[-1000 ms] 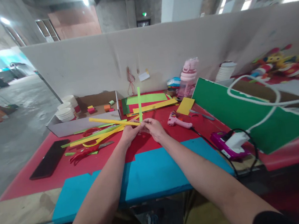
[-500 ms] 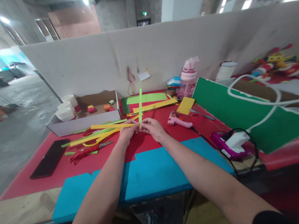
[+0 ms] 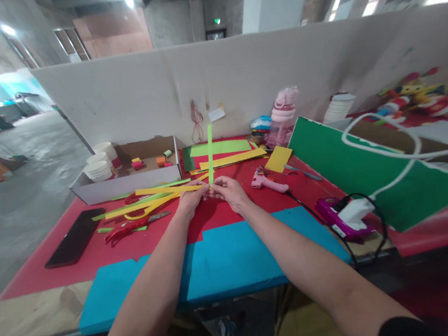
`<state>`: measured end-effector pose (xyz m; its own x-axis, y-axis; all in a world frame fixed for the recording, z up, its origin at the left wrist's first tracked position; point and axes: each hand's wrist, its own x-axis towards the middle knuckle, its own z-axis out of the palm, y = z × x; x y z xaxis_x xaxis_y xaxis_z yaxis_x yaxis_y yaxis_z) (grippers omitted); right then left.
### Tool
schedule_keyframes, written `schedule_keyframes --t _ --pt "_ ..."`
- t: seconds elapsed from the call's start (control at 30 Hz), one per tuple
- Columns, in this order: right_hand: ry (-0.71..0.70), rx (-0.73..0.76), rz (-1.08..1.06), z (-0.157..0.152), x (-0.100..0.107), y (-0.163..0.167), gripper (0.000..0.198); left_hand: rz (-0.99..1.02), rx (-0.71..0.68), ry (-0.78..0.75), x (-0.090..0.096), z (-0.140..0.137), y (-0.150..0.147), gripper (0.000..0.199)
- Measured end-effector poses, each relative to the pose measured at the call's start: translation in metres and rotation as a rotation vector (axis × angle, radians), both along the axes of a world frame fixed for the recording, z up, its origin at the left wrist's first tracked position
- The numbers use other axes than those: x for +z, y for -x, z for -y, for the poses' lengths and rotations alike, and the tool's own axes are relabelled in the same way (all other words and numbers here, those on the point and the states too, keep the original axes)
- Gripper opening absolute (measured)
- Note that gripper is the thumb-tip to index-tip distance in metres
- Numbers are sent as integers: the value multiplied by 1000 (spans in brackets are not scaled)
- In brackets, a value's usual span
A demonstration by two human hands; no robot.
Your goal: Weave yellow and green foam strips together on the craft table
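Observation:
My left hand (image 3: 192,199) and my right hand (image 3: 228,191) meet over the red table covering, fingertips pinched close together. Between them a light green paper strip (image 3: 210,150) stands up, pointing away from me. A yellow paper strip (image 3: 164,189) runs leftward from the fingers of my left hand. Its end and the green strip's lower end come together at my fingertips, partly hidden. More yellow and green strips lie to the left, beside red-handled scissors (image 3: 132,226). A pink glue gun (image 3: 268,181) rests right of my right hand.
A black phone (image 3: 74,238) lies at left. Behind it, an open box (image 3: 127,188) holds paper cups and small paper rolls. Blue sheets (image 3: 237,260) cover the front edge. On the right are a purple power strip (image 3: 342,221), a green board (image 3: 375,174) and a pink bottle (image 3: 282,115).
The upper end of the green strip reaches slightly higher than before. Both hands keep the same place and pinch.

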<state>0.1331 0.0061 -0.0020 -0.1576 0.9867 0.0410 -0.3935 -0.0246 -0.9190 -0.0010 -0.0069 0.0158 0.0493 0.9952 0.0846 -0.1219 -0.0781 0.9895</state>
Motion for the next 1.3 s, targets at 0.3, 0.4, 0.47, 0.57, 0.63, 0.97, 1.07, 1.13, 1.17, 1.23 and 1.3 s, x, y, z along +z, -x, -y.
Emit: schedule_keyframes --t 0.3,0.4,0.47,0.57,0.63,0.97,1.07,1.13,1.17,1.23,1.3 --pt "80 58 32 1 2 0 16 -66 37 -29 3 3 -1 25" --pt "59 26 39 1 2 1 17 -67 43 -37 2 3 -2 25" --pt "46 10 41 1 2 2 19 -64 33 -46 2 3 -2 26" --pt "27 13 46 0 1 2 21 -55 24 -44 3 3 -2 29" --pt "18 19 45 0 1 2 22 -53 31 -33 3 4 -2 30" --pt "29 14 43 2 4 2 24 -50 21 -18 6 7 -3 31" --pt "15 7 54 1 4 1 26 -41 -1 -13 7 8 -3 31" --pt "10 12 51 1 3 1 26 -38 -5 -14 7 7 -3 32" --pt "13 16 49 1 3 1 26 -39 1 -16 6 7 -3 32" --pt "20 25 45 2 3 1 25 -41 20 -22 5 6 -3 32" --pt "28 28 39 2 4 2 24 -47 32 -23 3 5 -2 32"
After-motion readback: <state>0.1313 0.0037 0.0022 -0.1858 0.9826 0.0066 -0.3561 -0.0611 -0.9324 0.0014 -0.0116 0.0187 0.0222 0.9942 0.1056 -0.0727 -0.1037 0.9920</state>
